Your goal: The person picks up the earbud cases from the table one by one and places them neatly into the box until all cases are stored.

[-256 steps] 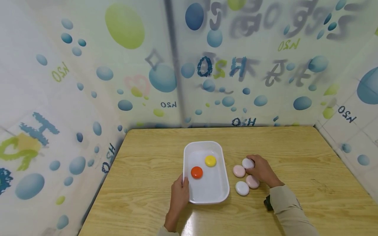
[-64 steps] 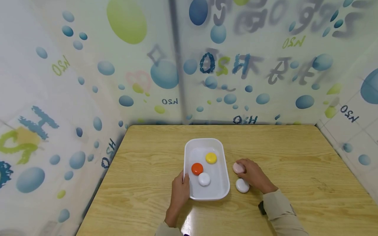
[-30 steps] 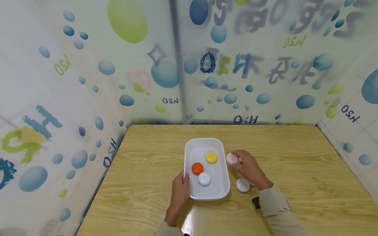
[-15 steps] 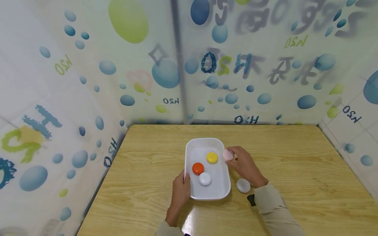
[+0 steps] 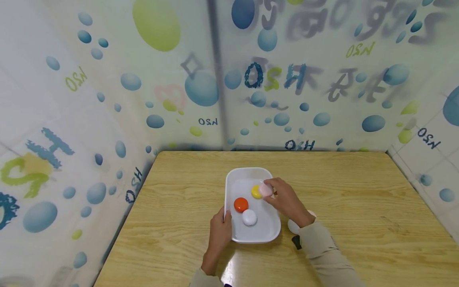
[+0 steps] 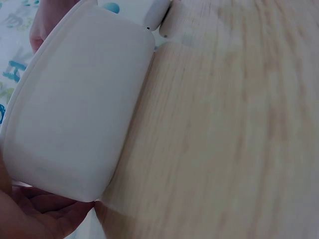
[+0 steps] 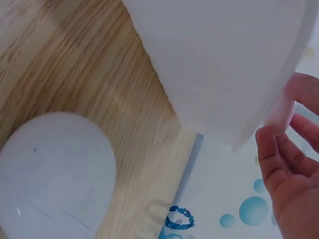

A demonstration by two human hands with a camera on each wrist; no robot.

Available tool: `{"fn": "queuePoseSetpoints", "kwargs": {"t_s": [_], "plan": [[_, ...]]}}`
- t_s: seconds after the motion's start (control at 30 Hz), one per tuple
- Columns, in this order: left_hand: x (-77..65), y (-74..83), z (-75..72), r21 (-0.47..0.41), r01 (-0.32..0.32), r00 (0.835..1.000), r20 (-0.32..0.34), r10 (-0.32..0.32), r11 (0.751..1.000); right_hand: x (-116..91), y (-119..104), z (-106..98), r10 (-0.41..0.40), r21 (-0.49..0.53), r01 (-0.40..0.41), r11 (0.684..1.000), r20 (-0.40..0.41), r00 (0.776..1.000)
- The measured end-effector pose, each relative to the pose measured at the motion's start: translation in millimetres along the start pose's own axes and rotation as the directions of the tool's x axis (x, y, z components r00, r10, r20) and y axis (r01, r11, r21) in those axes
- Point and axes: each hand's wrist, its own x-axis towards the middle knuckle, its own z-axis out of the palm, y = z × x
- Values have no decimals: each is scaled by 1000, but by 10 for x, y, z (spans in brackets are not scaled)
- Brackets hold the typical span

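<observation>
A white rectangular tray [image 5: 259, 235] lies on the table, and my left hand [image 5: 220, 231] grips its near left side, thumb at the rim. In the left wrist view, fingers of this hand [image 6: 40, 214] show against the tray's wall. Over the tray's right part, my right hand [image 5: 287, 199] pinches a pale pink round disc [image 5: 265, 190]. That disc partly covers a yellow disc [image 5: 255, 191] inside the tray. An orange-red disc [image 5: 241, 205] and a glossy white disc [image 5: 249, 217] lie in the tray too, close together.
Right of the tray, another white disc [image 5: 293, 227] and a pink one [image 5: 311, 213] rest on the wooden table [image 5: 179, 199], partly hidden by my right wrist. A small black object [image 5: 297, 242] is at the right cuff. Printed curtains [image 5: 172, 99] stand behind the table.
One white disc went from the table into the tray. My right hand picked up a pink disc and carried it left over the tray. My left hand keeps its grip.
</observation>
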Motion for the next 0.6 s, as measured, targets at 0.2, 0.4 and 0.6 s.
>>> {"fn": "queuePoseSetpoints", "kwargs": {"t_s": [0.2, 0.4, 0.6], "plan": [[1, -4, -2, 1, -8, 1000, -3, 8, 1000, -2, -58, 61, -30, 32, 30, 999, 8, 1000], [-4, -8, -2, -7, -3, 1000, 8, 3, 1000, -8, -125, 124, -68, 37, 67, 997, 30, 997], [-5, -6, -3, -10, -2, 1000, 7, 3, 1000, -4, -207, 174, 17, 35, -20, 999, 79, 997]]}}
